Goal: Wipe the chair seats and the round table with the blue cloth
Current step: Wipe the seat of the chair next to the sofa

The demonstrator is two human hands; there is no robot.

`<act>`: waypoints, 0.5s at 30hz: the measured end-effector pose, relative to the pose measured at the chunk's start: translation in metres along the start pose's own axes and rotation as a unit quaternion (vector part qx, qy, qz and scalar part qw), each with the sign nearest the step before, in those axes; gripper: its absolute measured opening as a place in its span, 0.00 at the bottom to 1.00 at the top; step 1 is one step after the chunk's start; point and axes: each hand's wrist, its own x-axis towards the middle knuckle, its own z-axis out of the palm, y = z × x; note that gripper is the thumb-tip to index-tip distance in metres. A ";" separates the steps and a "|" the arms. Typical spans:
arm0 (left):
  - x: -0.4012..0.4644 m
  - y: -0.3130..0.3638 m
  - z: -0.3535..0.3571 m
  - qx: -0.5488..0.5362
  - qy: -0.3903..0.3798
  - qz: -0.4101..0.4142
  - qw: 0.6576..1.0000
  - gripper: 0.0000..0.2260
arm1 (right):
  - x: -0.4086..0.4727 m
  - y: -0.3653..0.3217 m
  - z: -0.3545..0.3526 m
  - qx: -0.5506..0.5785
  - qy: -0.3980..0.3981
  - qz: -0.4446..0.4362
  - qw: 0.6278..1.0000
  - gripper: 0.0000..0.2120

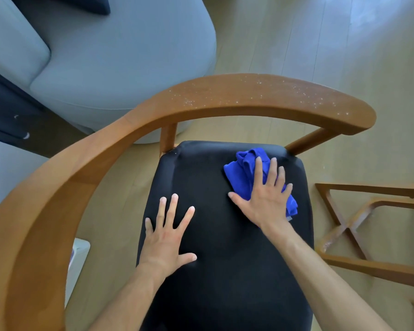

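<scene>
Seat: we look down on a black padded chair seat (225,235), set inside a curved wooden backrest rail (225,96) that sweeps round from our left side to the far right.
Cloth: the blue cloth (242,175) lies bunched on the far right part of the seat, near the rear right corner, touching the upholstery.
Right hand: our right hand (265,199) lies flat on top of the cloth, fingers straight and spread, pressing it onto the seat; the thumb tip reaches the bare seat beside the cloth. Nothing is curled round the fabric.
Left hand: our left hand (167,237) rests palm down on the left middle of the seat, fingers straight and splayed, grasping nothing, well apart from the cloth.
Rail surface: we see pale specks scattered along the top of the backrest rail.
Surroundings: a grey-blue sofa (120,56) stands beyond the chair at upper left; a crossed wooden frame (349,225) sits on the pale wood floor (344,44) to our right.
</scene>
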 end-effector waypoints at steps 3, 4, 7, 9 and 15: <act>0.000 0.001 -0.001 -0.001 -0.003 0.000 1.000 0.53 | -0.013 -0.002 0.005 -0.023 0.038 -0.021 0.999 0.38; 0.000 0.001 -0.001 -0.002 -0.003 0.001 1.000 0.53 | -0.015 0.000 0.005 -0.011 0.063 -0.032 0.997 0.34; 0.000 0.000 -0.001 -0.005 -0.002 0.002 1.000 0.53 | -0.011 0.011 -0.003 0.079 0.075 -0.054 0.993 0.28; 0.001 0.000 0.000 -0.006 0.001 0.004 1.000 0.53 | -0.004 0.021 -0.011 0.150 0.047 -0.049 0.986 0.28; 0.000 0.000 0.001 -0.008 0.005 0.004 1.000 0.53 | 0.001 0.013 -0.016 0.014 0.003 -0.033 0.999 0.43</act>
